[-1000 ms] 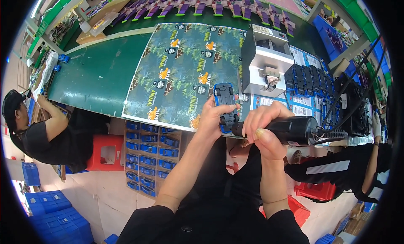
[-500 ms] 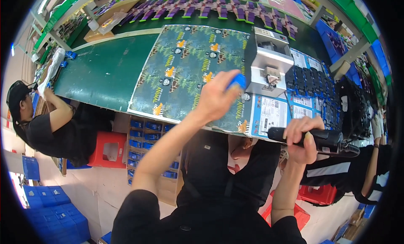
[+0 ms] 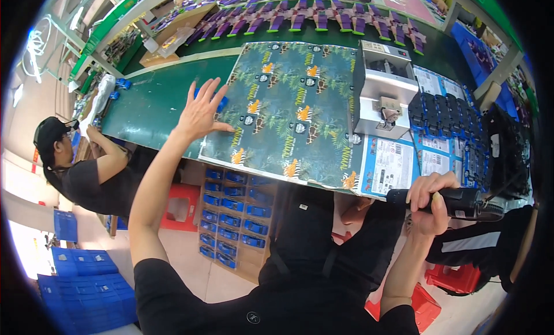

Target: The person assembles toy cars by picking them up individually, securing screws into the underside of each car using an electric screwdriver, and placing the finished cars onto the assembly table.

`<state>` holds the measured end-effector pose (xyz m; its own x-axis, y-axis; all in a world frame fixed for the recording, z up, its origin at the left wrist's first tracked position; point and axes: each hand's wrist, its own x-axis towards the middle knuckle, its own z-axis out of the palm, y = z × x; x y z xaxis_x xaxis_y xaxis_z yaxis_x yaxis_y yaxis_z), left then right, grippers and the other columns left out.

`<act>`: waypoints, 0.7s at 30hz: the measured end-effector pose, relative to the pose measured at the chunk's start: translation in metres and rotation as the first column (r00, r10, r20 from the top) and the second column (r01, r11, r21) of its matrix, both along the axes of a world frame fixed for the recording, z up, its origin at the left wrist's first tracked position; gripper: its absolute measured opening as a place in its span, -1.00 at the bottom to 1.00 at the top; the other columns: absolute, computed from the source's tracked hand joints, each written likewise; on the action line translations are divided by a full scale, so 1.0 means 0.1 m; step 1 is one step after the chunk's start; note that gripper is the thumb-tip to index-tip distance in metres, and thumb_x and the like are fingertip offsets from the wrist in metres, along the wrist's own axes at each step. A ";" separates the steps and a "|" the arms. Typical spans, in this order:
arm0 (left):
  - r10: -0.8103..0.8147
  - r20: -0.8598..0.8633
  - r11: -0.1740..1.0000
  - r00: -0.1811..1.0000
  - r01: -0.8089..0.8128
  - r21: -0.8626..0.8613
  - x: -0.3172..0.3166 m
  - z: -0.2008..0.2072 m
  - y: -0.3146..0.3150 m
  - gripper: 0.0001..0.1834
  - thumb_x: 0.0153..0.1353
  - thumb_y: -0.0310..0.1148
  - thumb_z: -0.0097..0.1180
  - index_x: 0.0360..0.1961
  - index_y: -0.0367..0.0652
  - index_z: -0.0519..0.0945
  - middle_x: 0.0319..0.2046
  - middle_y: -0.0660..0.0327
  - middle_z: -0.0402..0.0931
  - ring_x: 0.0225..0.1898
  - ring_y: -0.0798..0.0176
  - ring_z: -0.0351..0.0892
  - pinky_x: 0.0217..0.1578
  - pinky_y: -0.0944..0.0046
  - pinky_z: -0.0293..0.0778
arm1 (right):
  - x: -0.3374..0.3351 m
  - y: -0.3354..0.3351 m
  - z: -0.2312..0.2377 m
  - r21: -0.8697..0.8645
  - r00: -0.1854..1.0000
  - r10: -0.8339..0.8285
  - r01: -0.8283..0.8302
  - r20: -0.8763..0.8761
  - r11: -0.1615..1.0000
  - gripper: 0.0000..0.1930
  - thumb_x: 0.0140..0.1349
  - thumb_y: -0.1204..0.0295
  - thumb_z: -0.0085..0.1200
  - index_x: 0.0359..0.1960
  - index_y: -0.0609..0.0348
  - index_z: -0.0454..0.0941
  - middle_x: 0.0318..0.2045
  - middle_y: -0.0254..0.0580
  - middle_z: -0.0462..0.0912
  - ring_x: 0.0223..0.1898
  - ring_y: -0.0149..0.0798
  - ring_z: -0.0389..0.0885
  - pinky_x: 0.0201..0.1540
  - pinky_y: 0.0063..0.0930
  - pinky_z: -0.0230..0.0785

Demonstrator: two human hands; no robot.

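Observation:
My left hand is open with spread fingers over the left part of the patterned sheet. Just beyond its fingers sits a small blue plastic part, mostly hidden by them; its exact kind does not show. My right hand wraps round a black powered screwdriver with a coiled cord, held level at the table's front edge. Between the sheet and the rows of parts stands a silver metal machine, which neither hand touches.
Rows of black-and-blue toy car parts lie right of the machine on printed cardboard. Purple toy pieces line the far side. Below the table, a divided box holds blue toy cars. A co-worker sits at left.
My left hand has moved left across the sheet from beside the machine and let go of the blue part there. The right hand still grips the screwdriver. The view has shifted slightly.

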<state>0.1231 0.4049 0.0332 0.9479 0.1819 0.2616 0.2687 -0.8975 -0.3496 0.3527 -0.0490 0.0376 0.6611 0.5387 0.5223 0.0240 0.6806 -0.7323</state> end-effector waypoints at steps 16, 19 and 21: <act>-0.162 0.329 0.013 0.930 0.335 -0.942 3.57 -0.63 -4.51 -0.31 0.10 0.02 0.27 0.02 -0.42 0.52 -0.14 -0.16 0.62 -0.17 -0.20 0.66 -0.12 0.00 0.54 | -0.23 -0.82 0.33 -0.199 0.993 0.016 -0.039 -0.116 0.979 -0.74 -0.10 0.56 0.35 -0.45 0.31 0.46 -0.66 -0.18 0.53 -0.63 -0.32 0.51 -0.53 -0.48 0.41; -0.093 0.120 0.032 0.988 0.123 -0.992 4.12 -0.60 -4.68 -0.33 0.06 0.08 0.29 -0.11 -0.42 0.61 -0.15 -0.18 0.65 -0.08 -0.22 0.64 -0.04 0.01 0.54 | -0.23 -1.03 0.36 -0.176 0.983 -0.041 0.009 -0.177 0.984 -0.72 -0.09 0.55 0.35 -0.43 0.32 0.45 -0.66 -0.18 0.51 -0.65 -0.34 0.50 -0.55 -0.51 0.41; -0.092 0.083 0.055 0.992 0.088 -0.995 4.26 -0.60 -4.72 -0.34 0.01 0.07 0.34 -0.17 -0.40 0.63 -0.16 -0.15 0.66 -0.08 -0.19 0.65 -0.05 0.02 0.54 | -0.18 -1.18 0.37 -0.200 0.974 -0.085 0.042 -0.209 0.979 -0.71 -0.09 0.54 0.35 -0.42 0.34 0.44 -0.65 -0.18 0.49 -0.65 -0.35 0.50 -0.55 -0.53 0.41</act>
<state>0.5492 -0.0667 -0.0270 0.9794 0.1826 -0.0857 0.1568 -0.4221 0.8929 0.3344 -0.1669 0.0743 0.7825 0.5684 0.2541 -0.1102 0.5282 -0.8419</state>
